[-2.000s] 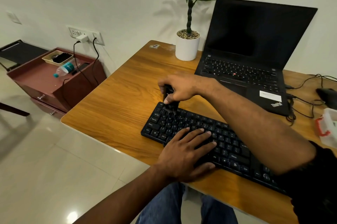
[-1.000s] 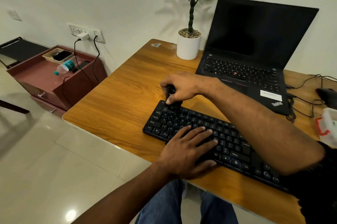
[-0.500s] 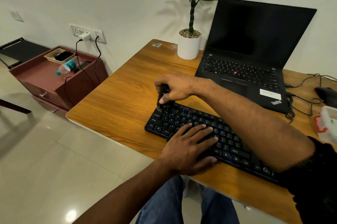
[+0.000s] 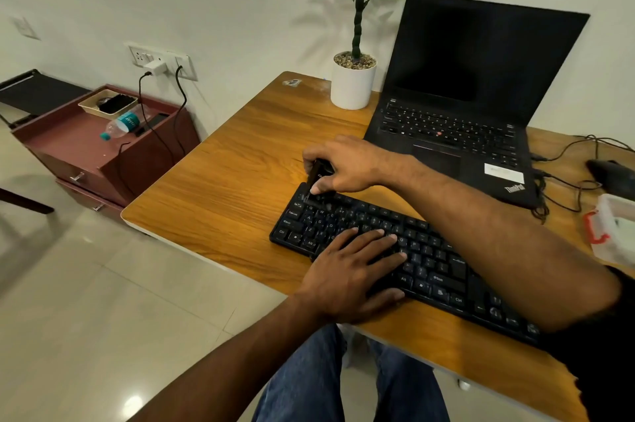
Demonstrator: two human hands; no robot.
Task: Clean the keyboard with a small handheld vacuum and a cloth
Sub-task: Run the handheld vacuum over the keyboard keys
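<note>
keyboard: black, flat on the wooden desk, lying aslant under both hands.
vacuum: small, black, probably tilted, its tip at the keyboard's top left keys just below the gripping fingers; mostly hidden.

Two hands, one keyboard, one vacuum, one laptop and one plant share one table. One mouse and one box sit at right. At left, one cabinet holds one bottle and one tray.
</note>
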